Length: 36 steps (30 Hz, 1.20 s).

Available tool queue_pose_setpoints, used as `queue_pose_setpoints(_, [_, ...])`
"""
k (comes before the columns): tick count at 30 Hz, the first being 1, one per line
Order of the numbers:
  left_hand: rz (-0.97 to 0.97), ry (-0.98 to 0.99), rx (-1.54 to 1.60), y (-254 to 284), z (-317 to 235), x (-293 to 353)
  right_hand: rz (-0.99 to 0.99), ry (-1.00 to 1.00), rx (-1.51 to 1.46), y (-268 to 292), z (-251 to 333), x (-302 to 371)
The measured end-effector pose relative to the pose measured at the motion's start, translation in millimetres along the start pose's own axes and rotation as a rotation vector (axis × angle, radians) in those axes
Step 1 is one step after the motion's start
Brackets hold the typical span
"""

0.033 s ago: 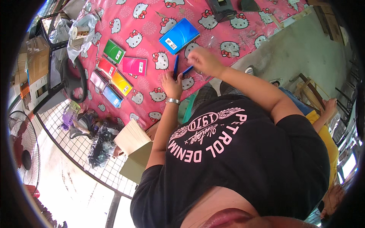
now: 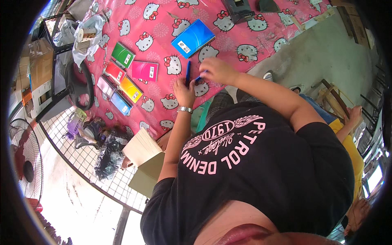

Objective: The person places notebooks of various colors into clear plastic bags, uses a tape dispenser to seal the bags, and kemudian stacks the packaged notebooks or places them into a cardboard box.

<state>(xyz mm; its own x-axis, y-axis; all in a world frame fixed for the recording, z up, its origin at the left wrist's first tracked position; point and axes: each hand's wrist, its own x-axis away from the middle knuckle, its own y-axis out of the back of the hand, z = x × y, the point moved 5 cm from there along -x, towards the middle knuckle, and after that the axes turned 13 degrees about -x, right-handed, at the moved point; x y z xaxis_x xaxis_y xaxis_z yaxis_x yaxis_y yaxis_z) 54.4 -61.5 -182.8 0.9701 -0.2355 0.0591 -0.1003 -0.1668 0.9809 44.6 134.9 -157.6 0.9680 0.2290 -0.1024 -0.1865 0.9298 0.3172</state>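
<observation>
Nearest to me is my own black T-shirt (image 2: 253, 171) with pink lettering, filling the lower middle of the view, and both forearms reach away from it toward the pink cartoon-cat tablecloth (image 2: 159, 24). My left hand (image 2: 183, 92), with a silver watch (image 2: 185, 109) on the wrist, lies on the cloth with its fingers closed around the lower end of a blue pen (image 2: 188, 72) that stands nearly straight up the picture. My right hand (image 2: 218, 70) sits just beside it, fingers curled and pinching a second short blue piece (image 2: 199, 78), either a cap or another pen; I cannot tell which. Just beyond both hands lies a blue spiral notebook (image 2: 192, 38), tilted, apart from the pen tip. To the left of the hands a cluster of small notebooks rests on the cloth: a pink one (image 2: 145, 70), a green one (image 2: 122, 55), a red one (image 2: 114, 72), a yellow one (image 2: 130, 89) and a light blue one (image 2: 121, 103). Below the cloth's edge a stack of pale paper (image 2: 141, 147) sits on a wire grid (image 2: 87, 159). Farthest left stands a fan (image 2: 24, 163).
</observation>
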Motion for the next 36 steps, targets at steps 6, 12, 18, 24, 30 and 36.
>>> queue_pose_setpoints(6, [0.210, 0.202, 0.235, 2, 20, 1, 0.216, -0.063, 0.318, -38, -6, 1])
queue_pose_setpoints(12, [0.046, 0.164, 0.064, -27, 41, 1, 0.102, -0.131, 0.134, -36, -13, 5])
queue_pose_setpoints(18, [0.360, 0.446, 1.171, 4, 41, 5, 0.202, -0.019, 0.451, -50, -19, 6])
queue_pose_setpoints(24, [0.453, 0.404, 1.688, 15, -1, 0, 0.378, -0.273, 0.254, -51, -27, -12])
queue_pose_setpoints(30, [0.382, 0.427, 1.721, 5, -19, -13, 0.262, -0.374, 0.007, -42, -38, -17])
queue_pose_setpoints(36, [0.371, 0.444, 1.185, -30, 5, 11, 0.027, -0.387, -0.100, -23, -31, -22])
